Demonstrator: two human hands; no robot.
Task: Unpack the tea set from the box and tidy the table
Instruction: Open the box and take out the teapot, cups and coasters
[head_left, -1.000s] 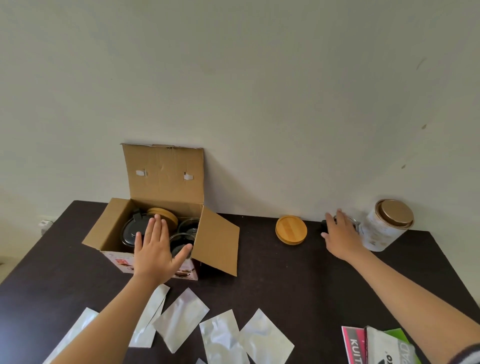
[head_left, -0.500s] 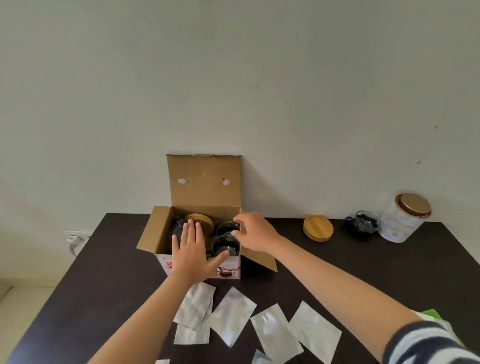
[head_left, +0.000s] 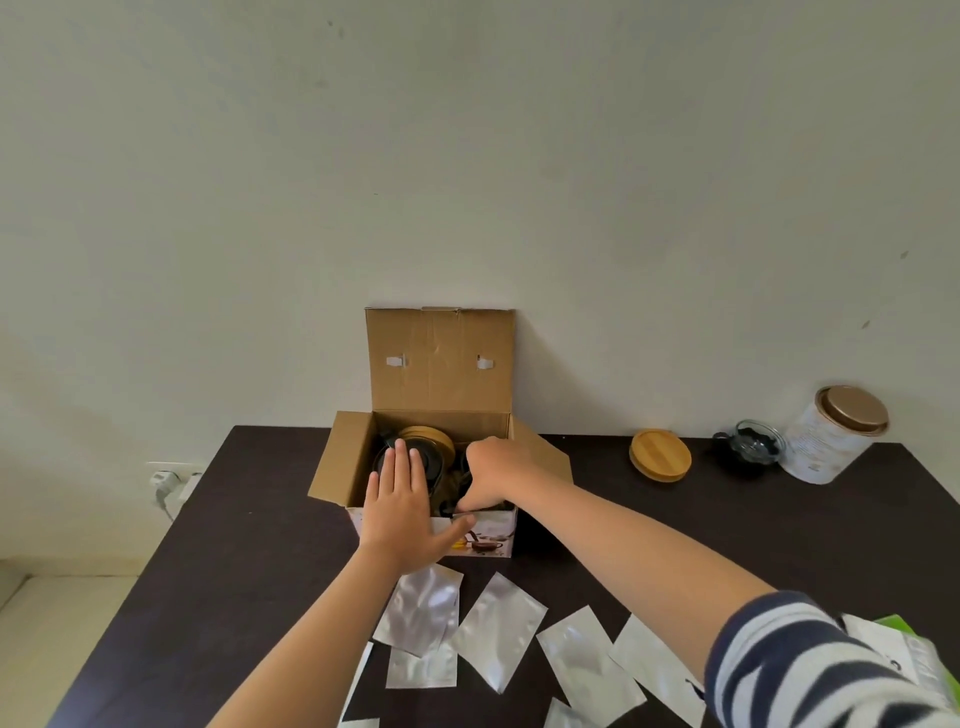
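We see a cardboard box (head_left: 343, 467) standing at the far edge of a dark table (head_left: 234, 545), its long side running left to right along the wall (head_left: 467, 156) and its opening facing up. The lid flap (head_left: 439, 358) stands upright against the wall, and the two side flaps splay outward. Inside the box lie dark round tea pieces (head_left: 387, 457) and a round wooden lid (head_left: 434, 439) toward the back. Our left hand (head_left: 402, 512) lies flat and open, fingers spread and pointing away from us, over the front left part of the box, with the thumb across the printed front face. Our right hand (head_left: 493, 478) reaches down into the right half of the box with fingers curled; we cannot tell whether it grips anything there, since the fingers hide what lies beneath them. To the right of the box, well apart from it, a second wooden lid (head_left: 660, 456) lies flat on the table, then a small dark glass cup (head_left: 750, 449), then a white canister (head_left: 826, 441) with a brownish top, tilted in this wide view. Nearer to us, several silvery pouches (head_left: 498, 629) lie scattered flat on the table, their long axes pointing in different directions. A striped sleeve (head_left: 810, 670) covers the right upper arm.
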